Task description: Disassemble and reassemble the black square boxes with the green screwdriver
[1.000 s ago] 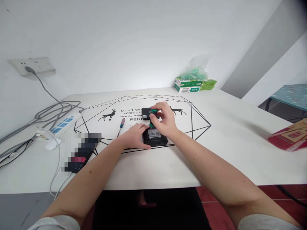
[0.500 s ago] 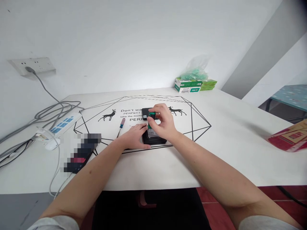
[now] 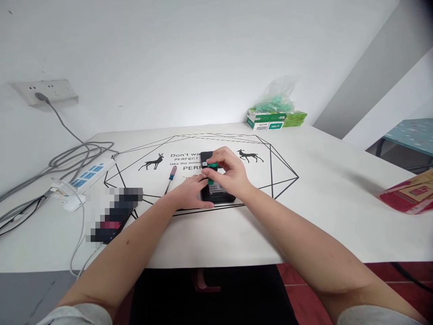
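The right hand (image 3: 230, 174) has its fingers closed around a green-and-black screwdriver (image 3: 212, 165), its tip hidden. The left hand (image 3: 190, 193) spreads its fingers and thumb against the left side of a black device (image 3: 223, 198), mid-table, well in from the near edge. The device appears already opened, its labelled part in place; screw progress can't be told. Toward the back edge of the table (image 3: 237, 239) lies another black piece (image 3: 205, 156); leftward, a second screwdriver (image 3: 171, 177).
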Demonstrator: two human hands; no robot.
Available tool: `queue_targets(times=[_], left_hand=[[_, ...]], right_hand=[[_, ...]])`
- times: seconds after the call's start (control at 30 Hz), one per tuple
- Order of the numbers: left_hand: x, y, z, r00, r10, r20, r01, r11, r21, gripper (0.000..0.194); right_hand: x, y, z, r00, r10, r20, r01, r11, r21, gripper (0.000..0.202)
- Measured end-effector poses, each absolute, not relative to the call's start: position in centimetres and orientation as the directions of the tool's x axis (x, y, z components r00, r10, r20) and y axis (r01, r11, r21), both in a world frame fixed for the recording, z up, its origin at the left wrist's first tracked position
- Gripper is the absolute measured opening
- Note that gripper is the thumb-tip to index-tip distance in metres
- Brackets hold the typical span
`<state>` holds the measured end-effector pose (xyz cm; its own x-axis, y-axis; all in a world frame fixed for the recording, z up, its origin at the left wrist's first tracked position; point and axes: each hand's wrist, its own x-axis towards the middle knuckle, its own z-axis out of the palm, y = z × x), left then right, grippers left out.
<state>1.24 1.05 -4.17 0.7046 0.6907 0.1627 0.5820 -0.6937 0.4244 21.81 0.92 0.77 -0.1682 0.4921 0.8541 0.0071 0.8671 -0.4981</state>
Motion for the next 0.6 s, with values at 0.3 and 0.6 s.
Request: queue_targets(times=[0.3, 0.6], left_hand=[[1.5, 0.5, -2.8, 0.719, 0.688, 0.102, 0.601, -0.688, 0.406, 0.087], [1.5, 0.4, -2.7, 0.681, 0.731, 0.051, 0.655, -0.639, 0.404, 0.091]], right_hand=[[22.1, 0.8, 0.9, -0.351, 0.747, 0.565, -0.332, 0.465, -0.821, 0.029], [22.5, 1.6, 0.9, -0.322, 0.696, 0.641, -0.237, 0.597, -0.767, 0.017]])
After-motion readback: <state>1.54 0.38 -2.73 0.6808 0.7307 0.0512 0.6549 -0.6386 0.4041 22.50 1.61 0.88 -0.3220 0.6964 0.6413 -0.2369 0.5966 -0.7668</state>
